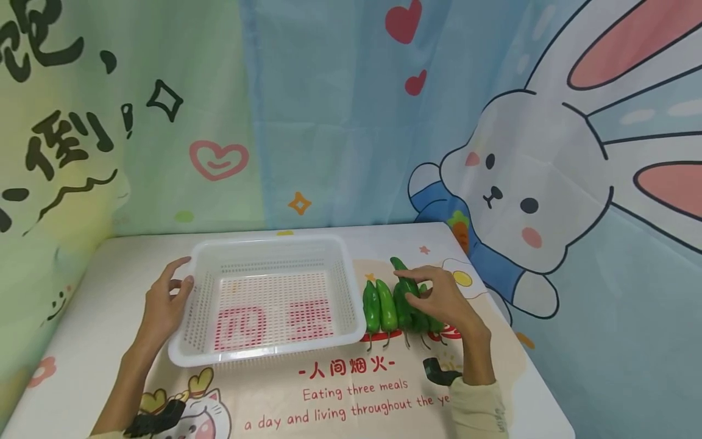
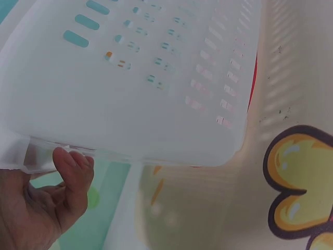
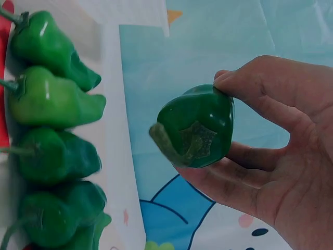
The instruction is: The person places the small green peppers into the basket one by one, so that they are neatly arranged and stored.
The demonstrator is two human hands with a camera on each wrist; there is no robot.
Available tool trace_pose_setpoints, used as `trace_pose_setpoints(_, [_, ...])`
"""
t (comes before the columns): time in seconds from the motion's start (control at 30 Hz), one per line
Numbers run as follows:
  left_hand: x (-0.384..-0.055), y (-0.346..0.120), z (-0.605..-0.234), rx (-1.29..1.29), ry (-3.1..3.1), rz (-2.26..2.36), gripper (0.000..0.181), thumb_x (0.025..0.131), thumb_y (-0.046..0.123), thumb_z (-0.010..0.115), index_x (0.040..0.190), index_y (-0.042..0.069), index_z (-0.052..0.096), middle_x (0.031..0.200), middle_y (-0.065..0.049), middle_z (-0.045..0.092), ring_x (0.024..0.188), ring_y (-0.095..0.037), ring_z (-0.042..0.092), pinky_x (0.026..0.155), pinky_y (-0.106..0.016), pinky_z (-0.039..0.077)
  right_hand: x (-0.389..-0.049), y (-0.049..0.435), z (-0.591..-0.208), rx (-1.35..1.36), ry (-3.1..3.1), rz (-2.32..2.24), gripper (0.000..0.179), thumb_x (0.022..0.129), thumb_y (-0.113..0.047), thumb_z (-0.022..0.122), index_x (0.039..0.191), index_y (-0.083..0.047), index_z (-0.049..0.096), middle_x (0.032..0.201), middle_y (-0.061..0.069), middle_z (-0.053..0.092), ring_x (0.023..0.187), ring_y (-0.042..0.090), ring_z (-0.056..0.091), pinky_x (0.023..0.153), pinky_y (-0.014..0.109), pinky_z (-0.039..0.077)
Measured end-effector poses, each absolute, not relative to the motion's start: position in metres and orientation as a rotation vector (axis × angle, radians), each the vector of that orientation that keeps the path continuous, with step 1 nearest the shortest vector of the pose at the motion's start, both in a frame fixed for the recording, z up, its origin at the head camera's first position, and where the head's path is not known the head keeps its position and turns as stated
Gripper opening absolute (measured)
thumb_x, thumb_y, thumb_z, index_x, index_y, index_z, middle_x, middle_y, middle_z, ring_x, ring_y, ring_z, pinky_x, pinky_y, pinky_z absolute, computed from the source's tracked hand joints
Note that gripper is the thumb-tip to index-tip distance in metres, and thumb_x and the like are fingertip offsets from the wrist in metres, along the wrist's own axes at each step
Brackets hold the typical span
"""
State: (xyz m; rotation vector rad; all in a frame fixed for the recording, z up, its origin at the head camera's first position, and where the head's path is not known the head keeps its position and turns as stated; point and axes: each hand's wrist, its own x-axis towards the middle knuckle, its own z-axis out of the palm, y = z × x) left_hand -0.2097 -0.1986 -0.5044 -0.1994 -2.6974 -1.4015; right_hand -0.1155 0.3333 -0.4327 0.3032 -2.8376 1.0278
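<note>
A white perforated plastic basket (image 1: 269, 352) stands on the table, and no items show in it. My left hand (image 1: 167, 302) is at its left end, with bent fingers and thumb holding the rim; in the left wrist view the fingertips of the left hand (image 2: 67, 192) meet the rim of the basket (image 2: 130, 120). My right hand (image 1: 444, 299) pinches a green pepper (image 3: 200, 127) between thumb and fingers, above a row of other green peppers (image 1: 387, 305). In the right wrist view the held pepper's stem faces the camera, apart from the row (image 3: 52, 99).
The peppers lie side by side right of the basket, stems toward me. A printed mat (image 1: 351, 381) with lettering covers the table (image 1: 71, 341). Behind it hangs a curtain (image 1: 340, 152) with a rabbit and hearts.
</note>
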Motion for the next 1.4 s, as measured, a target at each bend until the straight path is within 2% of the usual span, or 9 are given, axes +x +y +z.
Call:
trace_pose_setpoints(0.1, [-0.209,-0.198,-0.503,-0.193,-2.703,-1.394,0.053,0.118,0.02,0.046,0.167,0.003,0.037,0.124,-0.043,0.067,0.097,-0.05,0.076,0.063,-0.021,0.058,-0.118,0.328,-0.433,0.325,-2.826,1.042,0.048,0.09,0.006,0.077,0.136,-0.009,0.078,0.131,0.016,0.079,0.11,0.032,0.072,0.076,0.032,0.066])
trace_pose_setpoints(0.33, [-0.21,-0.198,-0.503,-0.182,-2.709,-1.401,0.053,0.118,0.021,0.045,0.167,0.004,0.036,0.125,-0.043,0.067,0.097,-0.048,0.076,0.063,-0.019,0.057,-0.122,0.317,-0.43,0.375,-2.806,1.101,0.049,0.09,0.005,0.077,0.137,-0.011,0.077,0.134,0.017,0.077,0.12,0.036,0.073,0.083,0.043,0.069])
trace_pose_setpoints(0.67, [-0.208,-0.198,-0.502,-0.167,-2.714,-1.402,0.053,0.118,0.02,0.047,0.168,0.004,0.036,0.126,-0.042,0.067,0.098,-0.047,0.076,0.065,-0.019,0.057,-0.124,0.298,-0.418,0.432,-2.816,1.172,0.048,0.093,0.0,0.077,0.139,-0.012,0.076,0.135,0.015,0.075,0.121,0.033,0.073,0.086,0.037,0.07])
trace_pose_setpoints(0.93, [-0.209,-0.198,-0.501,-0.188,-2.692,-1.405,0.052,0.118,0.018,0.047,0.166,0.003,0.038,0.123,-0.043,0.068,0.098,-0.049,0.076,0.066,-0.022,0.06,-0.129,0.285,-0.421,0.43,-2.832,1.168,0.047,0.094,-0.001,0.077,0.139,-0.013,0.076,0.136,0.014,0.074,0.116,0.03,0.069,0.088,0.039,0.069])
trace_pose_setpoints(1.17, [-0.209,-0.198,-0.501,-0.186,-2.681,-1.437,0.053,0.117,0.018,0.048,0.167,0.004,0.037,0.122,-0.042,0.068,0.089,-0.046,0.079,0.064,-0.02,0.059,-0.134,0.274,-0.422,0.459,-2.824,1.226,0.047,0.095,-0.002,0.076,0.141,-0.01,0.074,0.138,0.014,0.074,0.121,0.034,0.069,0.09,0.05,0.069])
trace_pose_setpoints(1.4, [-0.21,-0.197,-0.501,-0.178,-2.684,-1.43,0.053,0.117,0.018,0.048,0.167,0.005,0.037,0.122,-0.04,0.068,0.091,-0.045,0.079,0.065,-0.022,0.061,-0.137,0.264,-0.418,0.464,-2.847,1.205,0.047,0.095,-0.005,0.077,0.141,-0.011,0.075,0.138,0.009,0.074,0.118,0.028,0.068,0.089,0.044,0.07])
